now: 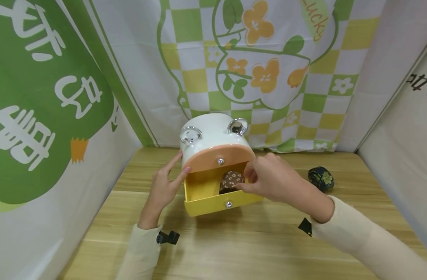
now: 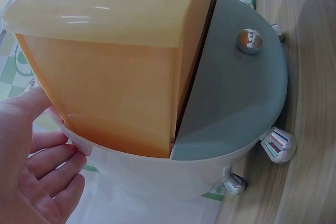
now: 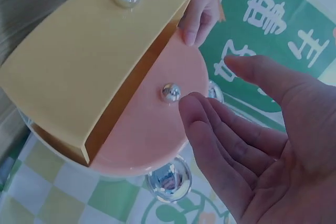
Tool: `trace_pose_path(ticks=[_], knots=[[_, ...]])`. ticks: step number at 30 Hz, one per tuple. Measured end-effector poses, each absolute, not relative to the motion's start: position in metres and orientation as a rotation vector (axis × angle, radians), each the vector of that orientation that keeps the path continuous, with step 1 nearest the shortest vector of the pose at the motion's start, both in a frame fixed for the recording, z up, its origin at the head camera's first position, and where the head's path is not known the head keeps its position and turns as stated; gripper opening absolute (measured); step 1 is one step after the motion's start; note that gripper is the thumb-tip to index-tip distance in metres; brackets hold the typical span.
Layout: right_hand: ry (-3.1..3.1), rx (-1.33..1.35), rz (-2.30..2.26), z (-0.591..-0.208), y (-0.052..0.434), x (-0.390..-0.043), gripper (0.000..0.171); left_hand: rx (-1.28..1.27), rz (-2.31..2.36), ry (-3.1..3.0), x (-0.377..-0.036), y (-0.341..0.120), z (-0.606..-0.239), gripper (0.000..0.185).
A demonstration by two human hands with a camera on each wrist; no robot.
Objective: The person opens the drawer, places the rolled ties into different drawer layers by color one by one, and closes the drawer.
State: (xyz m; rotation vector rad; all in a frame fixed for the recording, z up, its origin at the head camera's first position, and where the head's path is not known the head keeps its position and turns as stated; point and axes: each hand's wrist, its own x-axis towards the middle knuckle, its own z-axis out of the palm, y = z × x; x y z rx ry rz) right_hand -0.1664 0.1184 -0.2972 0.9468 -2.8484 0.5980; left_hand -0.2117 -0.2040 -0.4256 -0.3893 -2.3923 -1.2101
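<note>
A small rounded drawer cabinet (image 1: 213,128) with a white shell and silver feet-like rings stands on the table. Its peach upper drawer (image 1: 203,158) is closed, while the yellow lower drawer (image 1: 206,206) is pulled out. Inside that drawer, on its right side, sits a brown roll of fabric (image 1: 230,181) with small flowers. My left hand (image 1: 164,188) rests on the cabinet's left side, fingers fairly straight and thumb at the front edge. Over the drawer's right end hovers my right hand (image 1: 272,177), thumb near the brown roll. The right wrist view shows nothing between its parted thumb and fingers (image 3: 226,140).
A dark rolled necktie (image 1: 321,179) with a flower pattern lies on the wooden table (image 1: 234,249) at the right. Behind the cabinet hangs a green and white checked cloth (image 1: 314,101). Printed cloth walls (image 1: 122,112) enclose the sides.
</note>
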Motion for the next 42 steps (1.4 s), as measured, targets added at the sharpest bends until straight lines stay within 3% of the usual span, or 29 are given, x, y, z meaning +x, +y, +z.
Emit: trace_pose_path(ticks=[15,29,42], knots=[[-2.804,0.914,0.649,-0.343,0.107,-0.140,0.029,-0.407,-1.217,-2.372,-0.214,-0.201,-0.422,0.060],[-2.738,0.727,0.557,-0.394,0.087,-0.134,0.053,-0.392,-1.215,-2.401,-0.214,-0.201,-0.418,0.061],[-2.663,0.627,0.603,-0.420,0.073,-0.135,0.036,-0.383,-1.223,-2.417,-0.210,-0.204,-0.421,0.062]])
